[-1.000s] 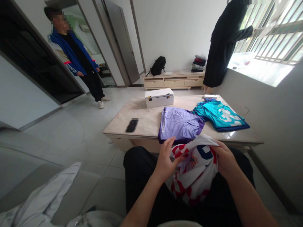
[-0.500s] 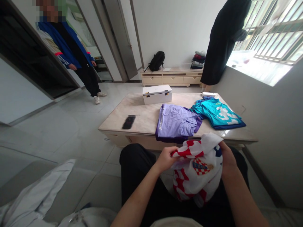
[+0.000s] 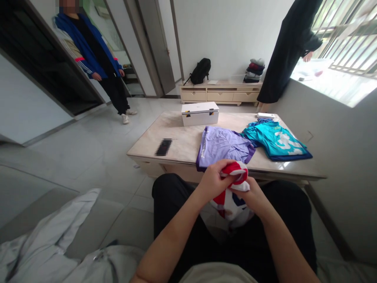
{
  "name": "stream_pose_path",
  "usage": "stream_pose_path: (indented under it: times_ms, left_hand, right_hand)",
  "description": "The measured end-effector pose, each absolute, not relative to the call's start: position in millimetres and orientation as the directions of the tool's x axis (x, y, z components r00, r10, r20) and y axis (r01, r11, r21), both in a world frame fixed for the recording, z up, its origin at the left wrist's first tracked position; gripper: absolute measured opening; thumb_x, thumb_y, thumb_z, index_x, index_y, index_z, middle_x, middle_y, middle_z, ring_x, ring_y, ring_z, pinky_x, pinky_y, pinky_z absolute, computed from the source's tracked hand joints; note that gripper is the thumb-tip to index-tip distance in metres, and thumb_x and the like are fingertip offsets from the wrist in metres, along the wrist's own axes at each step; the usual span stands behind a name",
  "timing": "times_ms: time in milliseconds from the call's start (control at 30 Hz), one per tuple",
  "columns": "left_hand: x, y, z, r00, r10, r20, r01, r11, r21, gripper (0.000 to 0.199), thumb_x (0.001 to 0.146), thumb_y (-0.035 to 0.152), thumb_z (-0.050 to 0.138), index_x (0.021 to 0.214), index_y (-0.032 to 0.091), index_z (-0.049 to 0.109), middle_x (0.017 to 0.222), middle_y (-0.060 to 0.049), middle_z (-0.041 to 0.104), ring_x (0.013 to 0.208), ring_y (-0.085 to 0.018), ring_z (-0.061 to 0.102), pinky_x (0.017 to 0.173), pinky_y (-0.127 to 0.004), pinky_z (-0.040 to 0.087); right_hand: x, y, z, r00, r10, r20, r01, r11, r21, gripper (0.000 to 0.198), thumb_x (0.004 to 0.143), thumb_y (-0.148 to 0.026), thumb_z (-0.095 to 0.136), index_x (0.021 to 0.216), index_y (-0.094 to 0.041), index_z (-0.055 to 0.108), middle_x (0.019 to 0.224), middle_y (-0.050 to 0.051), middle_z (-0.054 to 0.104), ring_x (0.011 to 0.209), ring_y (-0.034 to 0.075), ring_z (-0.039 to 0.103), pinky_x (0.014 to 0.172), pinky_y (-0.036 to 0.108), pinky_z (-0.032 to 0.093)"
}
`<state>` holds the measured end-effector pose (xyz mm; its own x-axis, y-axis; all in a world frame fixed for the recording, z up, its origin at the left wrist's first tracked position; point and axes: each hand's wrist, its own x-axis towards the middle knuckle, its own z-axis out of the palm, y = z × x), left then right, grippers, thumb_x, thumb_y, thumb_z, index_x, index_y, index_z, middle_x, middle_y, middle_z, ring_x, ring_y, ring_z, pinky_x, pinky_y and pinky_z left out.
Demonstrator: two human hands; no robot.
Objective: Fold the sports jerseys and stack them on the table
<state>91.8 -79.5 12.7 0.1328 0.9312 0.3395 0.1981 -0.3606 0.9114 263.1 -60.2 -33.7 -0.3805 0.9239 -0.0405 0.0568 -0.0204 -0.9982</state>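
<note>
A red-and-white checked jersey [image 3: 232, 210] hangs bunched between my knees, its upper part gathered in a roll of cloth. My left hand [image 3: 216, 179] grips this roll from the left, the thumb pressed into the fabric. From the right, my right hand [image 3: 253, 196] is closed on the same jersey just below the roll. Just beyond my hands, a lilac shirt [image 3: 219, 145] lies folded on darker purple cloth at the table's near edge. To its right rests a teal shirt [image 3: 273, 137] with white print, over navy cloth.
The low table [image 3: 144, 145] also bears a white box [image 3: 200, 114], a blurred dark object [image 3: 163, 147] and a small white device [image 3: 265, 116]. Pale clothing [image 3: 50, 236] lies at my left. One person [image 3: 91, 51] stands back left, another [image 3: 287, 51] by the window.
My hands have come closer together and gathered the jersey into a roll, so its crest no longer shows. The person by the window now shows a hand.
</note>
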Motion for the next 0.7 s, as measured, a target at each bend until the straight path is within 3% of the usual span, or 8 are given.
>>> stream_pose_path:
  times_ms: [100, 167, 233, 333, 433, 533, 700]
  left_hand:
    - [82, -89, -13, 0.0, 0.939, 0.344, 0.154, -0.34, 0.928, 0.072, 0.085, 0.034, 0.077, 0.149, 0.025, 0.046, 0.144, -0.011, 0.058, 0.121, -0.024, 0.061, 0.099, -0.032, 0.05]
    - [76, -98, -34, 0.009, 0.962, 0.273, 0.162, -0.271, 0.949, 0.08, 0.081, 0.035, 0.081, 0.151, 0.025, 0.042, 0.141, -0.011, 0.06, 0.12, -0.024, 0.062, 0.099, -0.033, 0.05]
    - [72, -105, -55, 0.064, 0.983, 0.174, 0.229, -0.184, 0.956, 0.061, 0.083, 0.033, 0.078, 0.14, 0.022, 0.055, 0.126, -0.008, 0.069, 0.11, -0.023, 0.065, 0.095, -0.032, 0.051]
    - [70, -109, -76, 0.063, 0.991, 0.116, 0.372, -0.131, 0.919, 0.02, 0.089, 0.024, 0.065, 0.105, 0.018, 0.073, 0.098, -0.004, 0.074, 0.089, -0.019, 0.066, 0.08, -0.029, 0.051]
    - [59, -107, -80, -0.046, 0.979, 0.201, 0.46, -0.158, 0.874, 0.024, 0.088, 0.013, 0.055, 0.101, 0.019, 0.074, 0.1, -0.004, 0.074, 0.092, -0.019, 0.066, 0.083, -0.029, 0.05]
    - [39, -101, -73, -0.175, 0.953, 0.246, 0.485, -0.134, 0.864, 0.025, 0.09, 0.016, 0.053, 0.104, 0.019, 0.073, 0.106, -0.006, 0.074, 0.098, -0.02, 0.068, 0.088, -0.03, 0.05]
    - [19, -87, -58, -0.24, 0.966, 0.099, 0.244, -0.039, 0.969, 0.021, 0.088, 0.031, 0.06, 0.096, 0.016, 0.072, 0.089, -0.005, 0.074, 0.081, -0.018, 0.066, 0.074, -0.026, 0.049]
  right_hand:
    - [267, -53, -32, -0.158, 0.98, -0.122, -0.217, -0.155, -0.964, 0.035, 0.064, -0.034, 0.091, 0.093, -0.02, 0.077, 0.092, 0.004, 0.08, 0.087, 0.026, 0.073, 0.079, 0.034, 0.058]
    - [273, -50, -32, -0.077, 0.97, -0.229, -0.379, -0.241, -0.894, 0.038, 0.063, -0.034, 0.091, 0.097, -0.024, 0.077, 0.096, 0.002, 0.08, 0.093, 0.027, 0.075, 0.082, 0.036, 0.06]
    - [278, -48, -32, -0.072, 0.954, -0.29, -0.491, -0.287, -0.823, 0.037, 0.064, -0.034, 0.088, 0.098, -0.026, 0.076, 0.096, 0.001, 0.08, 0.094, 0.029, 0.076, 0.082, 0.038, 0.062]
    - [283, -44, -33, -0.064, 0.963, -0.26, -0.575, -0.249, -0.779, 0.033, 0.07, -0.034, 0.082, 0.101, -0.028, 0.075, 0.096, -0.001, 0.08, 0.097, 0.028, 0.076, 0.084, 0.039, 0.063]
    - [292, -37, -34, -0.025, 0.979, -0.202, -0.604, -0.176, -0.778, 0.029, 0.075, -0.033, 0.078, 0.104, -0.029, 0.074, 0.097, -0.002, 0.08, 0.098, 0.026, 0.076, 0.086, 0.038, 0.063]
    - [306, -29, -36, 0.076, 0.977, -0.199, -0.647, -0.103, -0.755, 0.023, 0.075, -0.029, 0.078, 0.097, -0.028, 0.073, 0.09, -0.005, 0.08, 0.086, 0.02, 0.077, 0.082, 0.033, 0.064]
    - [325, -19, -45, 0.144, 0.968, -0.207, -0.669, -0.059, -0.741, 0.022, 0.072, -0.026, 0.077, 0.093, -0.027, 0.072, 0.087, -0.007, 0.078, 0.08, 0.018, 0.076, 0.081, 0.031, 0.064]
